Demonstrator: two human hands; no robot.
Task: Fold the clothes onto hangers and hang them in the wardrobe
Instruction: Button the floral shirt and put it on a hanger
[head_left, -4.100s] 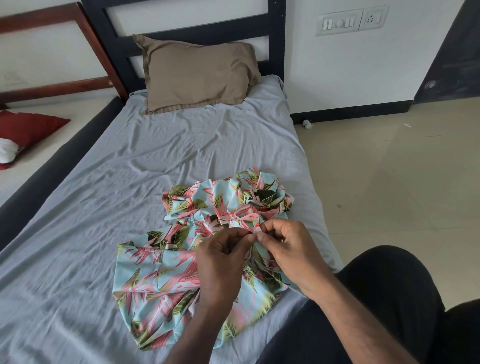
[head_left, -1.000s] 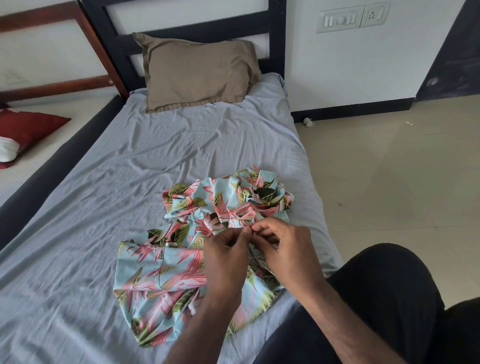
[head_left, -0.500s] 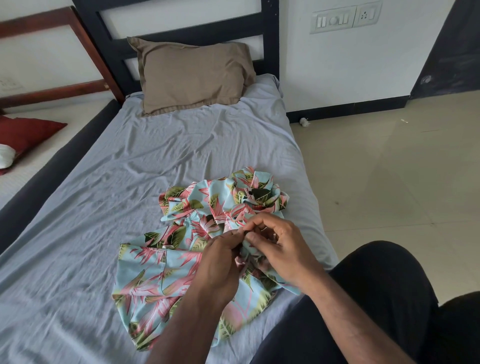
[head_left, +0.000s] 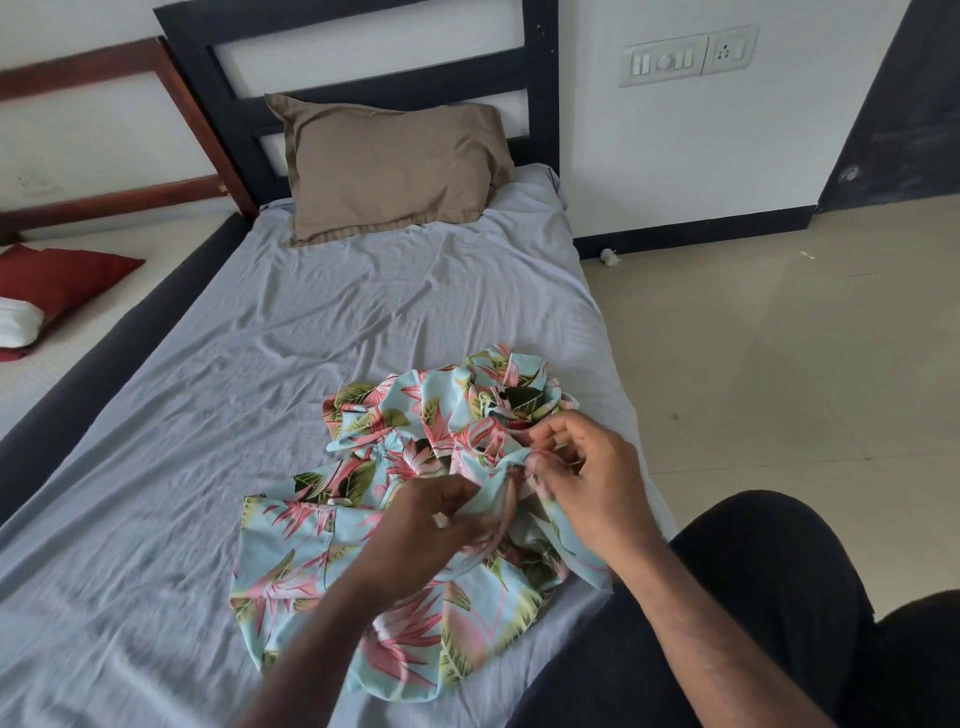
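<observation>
1. Right hand (head_left: 587, 483) fingers curled, fingertips (head_left: 540, 470) pinching a bunched fold of the floral shirt (head_left: 415, 519).
2. Left hand (head_left: 426, 530) fingers curled too, gripping the same fabric just beside the right hand; view slightly blurred, exact finger hold hard to read.
3. Hands close together, fabric bunched between them, lifted a little off the sheet.
4. Shirt: light blue with pink and green leaf print, crumpled, lying on the near right part of the bed, lower edge spread toward the viewer.
5. Grey bedsheet (head_left: 208, 467) wrinkled under it.
6. Brown pillow (head_left: 389, 166) at the far end against a black headboard (head_left: 358, 88).
7. Person's leg in black trousers (head_left: 753, 597) at the bed's right edge.
8. Beige tiled floor (head_left: 779, 364) right; switch panel (head_left: 685, 57) on the wall.
9. Red cushion (head_left: 62, 275) on the neighbouring bed, far left.
</observation>
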